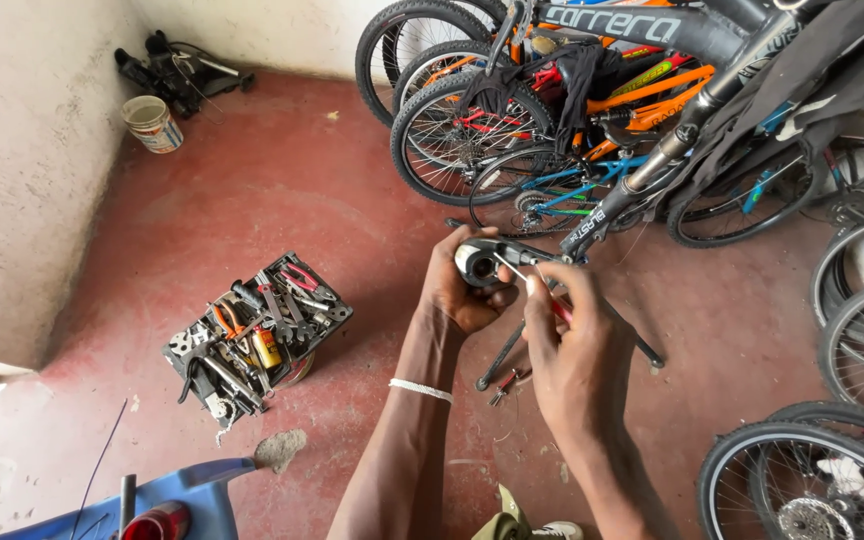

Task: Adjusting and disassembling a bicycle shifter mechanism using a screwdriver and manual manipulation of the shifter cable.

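Two bare forearms reach forward from the bottom of the view over a red floor (282,190). The left hand (460,290), with a white band (422,390) at its wrist, has its fingers clamped round a small black and silver part (476,262) on the end of a bar. The right hand (570,345), just beside it, pinches a thin red-handled tool (552,300) between thumb and fingertips, its tip touching the part between both hands. Beyond the fingers stand several bikes (592,130). Below the fingers lie loose tools (507,380) on the floor. Well off to the left of the left hand sits a toolbox (257,335). The thin tool could likely slip off the part and jab the left fingers, since they sit so close to its tip.
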